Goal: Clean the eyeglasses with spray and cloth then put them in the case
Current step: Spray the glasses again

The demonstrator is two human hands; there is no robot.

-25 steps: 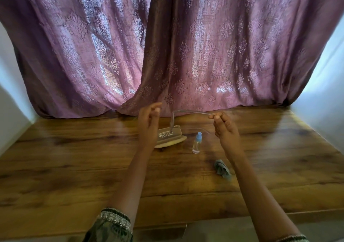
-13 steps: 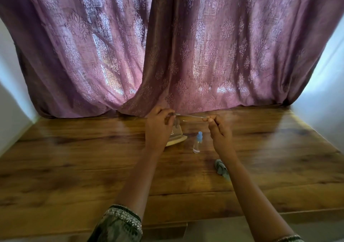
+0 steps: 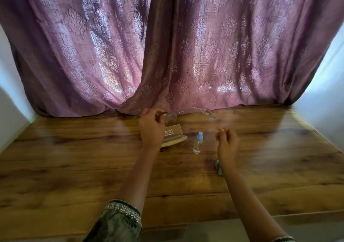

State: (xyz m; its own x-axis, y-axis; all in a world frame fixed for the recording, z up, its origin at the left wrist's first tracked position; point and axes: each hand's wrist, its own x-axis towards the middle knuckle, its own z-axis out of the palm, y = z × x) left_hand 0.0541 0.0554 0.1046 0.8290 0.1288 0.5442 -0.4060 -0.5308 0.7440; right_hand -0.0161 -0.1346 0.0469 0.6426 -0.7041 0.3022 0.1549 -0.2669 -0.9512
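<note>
Eyeglasses [image 3: 178, 112]: clear plastic, pinched by left hand [image 3: 151, 128] | right hand [image 3: 227, 142] loosely curled, empty

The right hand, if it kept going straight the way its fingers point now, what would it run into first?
Probably the eyeglasses: the right hand points up and away toward the temple arm held out by the left hand. Depth is unclear, so it might pass beneath and reach the curtain.

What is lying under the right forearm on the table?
A crumpled grey-blue cloth lies on the wooden table, showing just left of the right wrist. The forearm covers the rest of it, so its full shape cannot be seen.
</note>
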